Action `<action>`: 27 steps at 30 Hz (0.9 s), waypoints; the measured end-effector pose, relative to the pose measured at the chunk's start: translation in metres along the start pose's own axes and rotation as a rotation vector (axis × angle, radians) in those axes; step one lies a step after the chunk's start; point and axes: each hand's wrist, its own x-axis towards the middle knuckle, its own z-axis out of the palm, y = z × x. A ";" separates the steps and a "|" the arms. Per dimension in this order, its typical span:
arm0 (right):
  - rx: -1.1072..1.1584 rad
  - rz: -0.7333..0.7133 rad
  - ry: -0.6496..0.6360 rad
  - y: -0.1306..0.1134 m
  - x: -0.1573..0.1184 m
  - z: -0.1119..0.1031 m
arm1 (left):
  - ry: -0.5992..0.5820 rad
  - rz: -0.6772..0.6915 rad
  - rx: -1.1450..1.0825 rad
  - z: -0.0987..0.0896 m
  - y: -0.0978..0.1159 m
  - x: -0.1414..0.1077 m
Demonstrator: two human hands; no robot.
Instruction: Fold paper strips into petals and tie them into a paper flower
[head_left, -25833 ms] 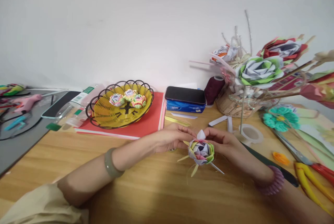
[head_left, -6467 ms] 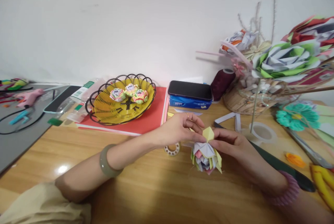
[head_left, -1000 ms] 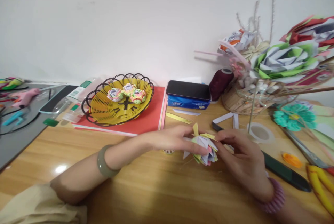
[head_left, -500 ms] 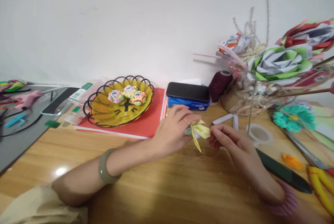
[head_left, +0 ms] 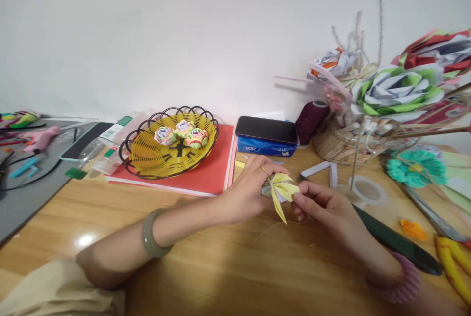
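Observation:
Over the middle of the wooden table, my left hand (head_left: 250,188) is closed on the base of a folded yellow paper flower (head_left: 285,188). Its pale yellow petals fan out to the right, and one long pointed petal hangs down. My right hand (head_left: 327,205) is closed in a pinch at the right edge of the petals, thumb against the fingertips. A thin thread (head_left: 274,227) trails below the right fingers onto the table. The flower's underside is hidden behind my left fingers.
Left stands a yellow basket (head_left: 147,159) with small paper roses, on red paper (head_left: 221,173). A phone (head_left: 267,129) lies on a blue pack. To the right are a tape roll (head_left: 368,189), scissors (head_left: 430,213), an orange flower (head_left: 414,228) and a pot (head_left: 338,144) of paper flowers.
The paper flower has tipped slightly, its petals showing more toward me. My right fingers have come in to the petal edge. My left fingers have curled closer around the base.

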 end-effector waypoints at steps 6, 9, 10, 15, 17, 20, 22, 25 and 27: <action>0.046 0.033 -0.015 0.003 0.000 -0.001 | -0.017 -0.109 -0.169 -0.001 0.003 0.000; 0.053 0.043 -0.016 0.004 -0.001 -0.001 | -0.034 -0.131 -0.234 -0.001 0.002 0.001; 0.057 0.044 -0.014 0.004 -0.001 0.000 | -0.036 -0.136 -0.257 0.000 0.002 0.001; 0.098 0.063 -0.026 0.002 -0.002 0.000 | -0.036 -0.157 -0.340 0.001 0.001 0.000; 0.135 0.070 -0.035 0.002 -0.003 0.000 | -0.033 -0.177 -0.356 0.001 0.001 0.000; 0.176 0.087 -0.046 0.001 -0.003 0.001 | -0.032 -0.209 -0.382 0.001 0.002 0.000; 0.180 0.095 -0.048 0.000 -0.003 0.001 | -0.031 -0.230 -0.417 0.000 0.003 0.000; 0.150 0.089 -0.044 0.001 -0.002 0.000 | -0.057 -0.285 -0.520 0.000 0.005 0.001; 0.095 0.074 -0.023 0.004 -0.001 -0.002 | -0.083 -0.333 -0.584 0.000 0.004 0.002</action>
